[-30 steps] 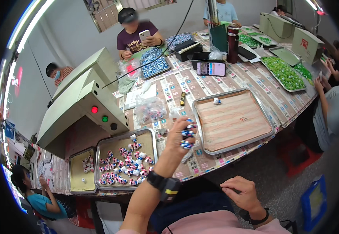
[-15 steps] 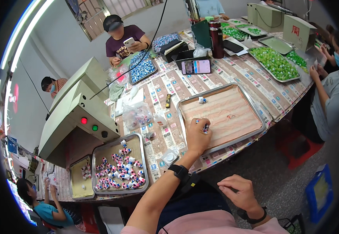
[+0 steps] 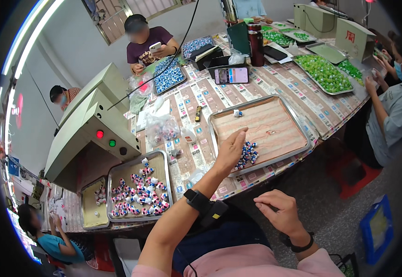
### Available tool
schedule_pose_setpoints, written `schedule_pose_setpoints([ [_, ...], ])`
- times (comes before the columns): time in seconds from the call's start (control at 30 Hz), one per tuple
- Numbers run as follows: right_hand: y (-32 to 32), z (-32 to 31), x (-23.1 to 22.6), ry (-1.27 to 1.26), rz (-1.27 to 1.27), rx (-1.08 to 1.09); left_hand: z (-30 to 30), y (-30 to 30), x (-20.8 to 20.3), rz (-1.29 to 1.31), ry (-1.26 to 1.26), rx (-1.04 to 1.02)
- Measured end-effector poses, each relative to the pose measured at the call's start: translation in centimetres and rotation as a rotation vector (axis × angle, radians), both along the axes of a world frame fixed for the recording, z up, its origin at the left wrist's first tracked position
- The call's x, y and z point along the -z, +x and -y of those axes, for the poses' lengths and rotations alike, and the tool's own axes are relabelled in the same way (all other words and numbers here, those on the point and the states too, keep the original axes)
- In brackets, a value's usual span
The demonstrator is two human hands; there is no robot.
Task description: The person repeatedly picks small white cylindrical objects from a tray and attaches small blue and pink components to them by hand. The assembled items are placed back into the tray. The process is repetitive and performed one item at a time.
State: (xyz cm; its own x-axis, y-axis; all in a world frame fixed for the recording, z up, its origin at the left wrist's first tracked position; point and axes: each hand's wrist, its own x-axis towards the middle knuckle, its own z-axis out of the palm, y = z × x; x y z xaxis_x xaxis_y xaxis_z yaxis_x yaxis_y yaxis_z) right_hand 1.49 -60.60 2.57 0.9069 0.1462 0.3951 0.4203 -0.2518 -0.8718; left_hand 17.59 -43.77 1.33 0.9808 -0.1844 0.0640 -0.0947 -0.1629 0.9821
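My left hand (image 3: 231, 148) is over the left part of a shallow metal tray (image 3: 284, 161) lined with crinkled pinkish sheet. Its fingers are stretched out and hold nothing visible. Right beside it, partly covered by the hand, lies a heap of small blue-and-white figurines (image 3: 248, 154). One single blue-and-white figurine (image 3: 237, 113) sits near the tray's far left corner. In front of my body, past the table edge, my right hand (image 3: 282, 212) hangs in the air, loosely bent, its thumb apart from the fingers and nothing visible in it.
At left stands a tray of pink, white and blue figurines (image 3: 138, 196), by a beige machine (image 3: 90, 124) with lit buttons. A clear bag (image 3: 161, 130), a small bottle (image 3: 188, 135) and a phone (image 3: 231, 75) are on the table. Co-workers sit around it.
My left hand has opened and drawn back slightly to the left from the figurines it was closed around. The heap now lies exposed on the tray. My right hand has barely moved.
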Motion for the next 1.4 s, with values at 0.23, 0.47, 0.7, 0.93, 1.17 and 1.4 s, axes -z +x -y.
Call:
schedule_pose_setpoints([
  [0.23,-0.1,-0.8,-0.5,-0.001,0.017,-0.026,-0.6,0.0,-0.5,0.028,0.186,0.232],
  [0.47,0.1,-1.0,-0.3,-0.018,0.024,-0.033,0.1,-1.0,-0.3,0.298,0.453,0.026],
  [0.7,0.8,-1.4,-0.5,-0.067,0.009,0.029,-5.7,-4.1,-4.6,0.018,0.003,-0.026],
  [0.93,1.1,-2.5,0.7,-0.120,0.016,0.061,-18.5,-15.2,-8.2,-0.001,0.094,-0.206],
  [1.17,0.5,-5.7,0.0,-0.213,-0.011,-0.046,-38.1,-24.3,-3.8,0.089,0.093,-1.002],
  [1.4,0.5,-9.9,-1.1,-0.244,-0.015,-0.118,-54.7,-30.5,0.8,-0.148,1.057,-1.187],
])
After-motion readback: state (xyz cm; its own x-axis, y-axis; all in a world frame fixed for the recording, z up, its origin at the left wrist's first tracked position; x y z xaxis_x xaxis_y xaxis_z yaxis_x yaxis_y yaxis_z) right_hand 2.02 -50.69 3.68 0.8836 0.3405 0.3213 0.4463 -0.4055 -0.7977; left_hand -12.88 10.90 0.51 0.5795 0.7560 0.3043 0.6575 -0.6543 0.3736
